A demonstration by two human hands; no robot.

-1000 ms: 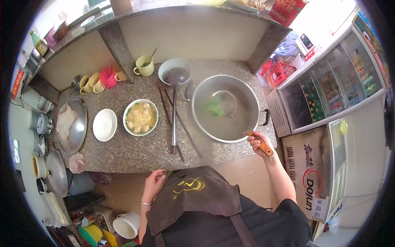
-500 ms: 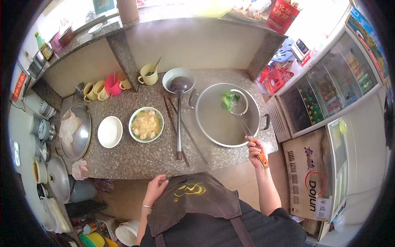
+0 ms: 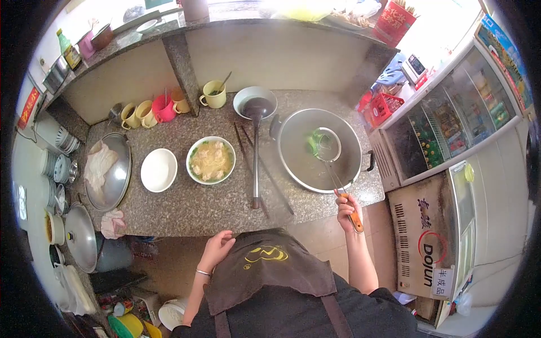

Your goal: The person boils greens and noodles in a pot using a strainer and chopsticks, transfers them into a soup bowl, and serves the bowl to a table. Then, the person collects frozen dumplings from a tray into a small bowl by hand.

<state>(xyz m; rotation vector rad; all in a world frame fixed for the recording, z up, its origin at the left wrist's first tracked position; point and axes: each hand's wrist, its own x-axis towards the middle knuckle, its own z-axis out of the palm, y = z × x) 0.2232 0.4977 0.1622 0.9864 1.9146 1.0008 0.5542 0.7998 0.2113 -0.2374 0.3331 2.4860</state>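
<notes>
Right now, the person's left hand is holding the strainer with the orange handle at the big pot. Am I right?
Not quite: the right hand is holding the strainer with the orange handle at the big pot. The head view shows it.

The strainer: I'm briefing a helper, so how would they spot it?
On the counter, find the large metal pot, far right. At its near rim, the right hand grips the strainer. Its orange handle sets it apart from the ladle and chopsticks nearby.
</notes>
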